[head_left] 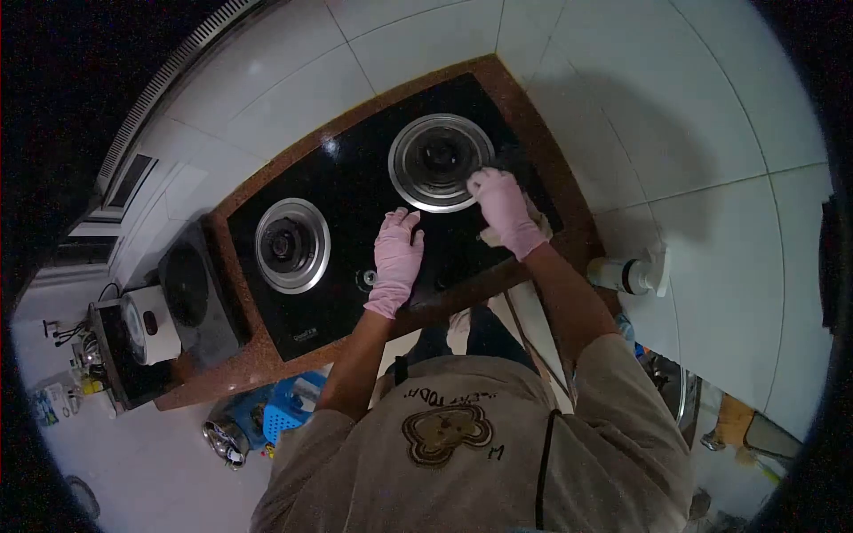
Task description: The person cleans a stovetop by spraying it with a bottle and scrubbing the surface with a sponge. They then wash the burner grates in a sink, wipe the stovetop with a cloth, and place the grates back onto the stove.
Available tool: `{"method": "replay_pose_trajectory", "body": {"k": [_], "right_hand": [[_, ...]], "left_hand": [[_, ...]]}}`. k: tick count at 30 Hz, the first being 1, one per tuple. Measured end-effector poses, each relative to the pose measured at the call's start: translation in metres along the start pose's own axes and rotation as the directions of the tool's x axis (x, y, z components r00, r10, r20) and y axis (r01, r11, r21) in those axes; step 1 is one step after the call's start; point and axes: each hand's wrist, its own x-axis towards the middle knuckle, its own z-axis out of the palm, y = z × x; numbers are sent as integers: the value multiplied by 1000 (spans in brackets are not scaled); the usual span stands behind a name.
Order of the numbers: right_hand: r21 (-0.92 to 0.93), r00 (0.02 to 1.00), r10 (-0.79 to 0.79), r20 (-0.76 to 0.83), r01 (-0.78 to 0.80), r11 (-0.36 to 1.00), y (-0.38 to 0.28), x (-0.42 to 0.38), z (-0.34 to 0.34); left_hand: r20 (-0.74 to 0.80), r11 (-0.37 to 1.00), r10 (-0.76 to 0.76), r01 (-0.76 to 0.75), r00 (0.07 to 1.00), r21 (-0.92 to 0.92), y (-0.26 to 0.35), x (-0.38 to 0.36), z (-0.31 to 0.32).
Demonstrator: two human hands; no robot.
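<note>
Presently, beneath the pink-gloved right grip (503, 208) lies beige cloth (538, 217) — clasped or not, I cannot tell — and beneath the unclenched pink-gloved left grip (397, 259), black glass stovetop (355, 182).

My right hand (502, 206) is covering much of a cloth (538, 218); I'm not seeing how it's gripping. My left hand (396, 259) is hiding its own palm. Cooktop (355, 178) lettering: looking too small to read. Left arm (353, 364) is blocking part of a blue basket (283, 416). Bottom edge is cutting off my shirt (471, 489). Far right, a dark object (830, 266) is merging with the black border, unidentifiable.
</note>
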Motion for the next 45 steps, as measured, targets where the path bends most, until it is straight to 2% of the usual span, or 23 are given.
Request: {"method": "replay_pose_trajectory", "body": {"k": [1, 2, 3, 4, 6, 8, 9, 11, 14, 18, 20, 23, 27, 29, 30, 34, 36, 37, 39, 40, 42, 43, 45], "right_hand": [[182, 928, 312, 202, -349, 919, 18, 8, 14], [188, 928, 315, 199, -352, 917, 32, 9, 28], [-42, 965, 238, 113, -235, 971, 34, 16, 27], [-278, 988, 143, 52, -123, 953, 36, 21, 29], [-201, 979, 194, 67, -178, 963, 45, 11, 53], [31, 979, 204, -22, -203, 979, 30, -2, 40], [34, 976, 215, -23, -214, 976, 29, -5, 35], [-172, 1000, 22, -14, -24, 985, 29, -9, 28], [-158, 983, 165, 83, -151, 976, 17, -4, 15], [-93, 978, 193, 80, -186, 978, 19, -5, 17], [-213, 992, 103, 69, -87, 973, 21, -6, 17], [-172, 987, 139, 80, -124, 977, 26, -8, 28], [-173, 998, 56, -33, -60, 983, 22, -10, 28], [-163, 990, 137, -15, -138, 977, 11, -10, 30], [-173, 994, 53, -99, -69, 982, 3, -13, 30], [-255, 998, 41, -41, -50, 966, -2, -2, 30], [-281, 966, 258, 5, -246, 928, 18, 19, 34], [-165, 944, 316, -97, -328, 930, 37, 28, 53], [-67, 910, 414, 19, -412, 909, 49, 42, 52], [102, 918, 396, 6, -395, 913, 34, 32, 51], [-216, 897, 423, 126, -391, 894, 6, 22, 31], [-217, 955, 268, 125, -237, 947, -1, 6, 33], [-190, 983, 169, 77, -151, 970, 12, -4, 23]], "left_hand": [[1, 1000, 6, -6, 1000, 8, 12, 14, -13], [57, 994, -107, 109, 993, -21, 25, 30, -23], [117, 973, -219, 225, 969, -42, 44, 49, -36], [152, 970, -234, 221, 960, 97, 63, 70, -47], [260, 945, -245, 170, 934, 279, 82, 115, -52], [384, 911, -257, 91, 887, 401, 81, 155, -33], [437, 923, -214, 34, 874, 383, 78, 169, -24], [573, 946, -170, -29, 802, 322, 72, 194, -15], [599, 935, -135, -98, 789, 340, 70, 197, -12], [567, 952, -137, -51, 813, 303, 74, 198, -12], [531, 952, -75, -98, 844, 291, 74, 196, -16], [377, 984, 35, -98, 926, 150, 66, 196, -42], [258, 989, -29, -9, 966, 146, 51, 175, -84], [198, 994, -10, -12, 980, 111, 39, 153, -99], [211, 992, -66, 41, 975, 122, 37, 141, -103], [205, 979, -173, 146, 963, 141, 31, 85, -113], [209, 974, -213, 190, 954, 127, 28, 62, -115], [203, 965, -249, 225, 947, 134, 28, 51, -117], [184, 949, -314, 301, 931, 93, 33, 32, -124], [179, 946, -323, 310, 929, 95, 31, 24, -130], [160, 942, -327, 309, 931, 131, 29, 13, -132], [153, 941, -332, 316, 931, 121, 27, 9, -133], [133, 939, -337, 323, 932, 118, 23, 2, -136]]}}
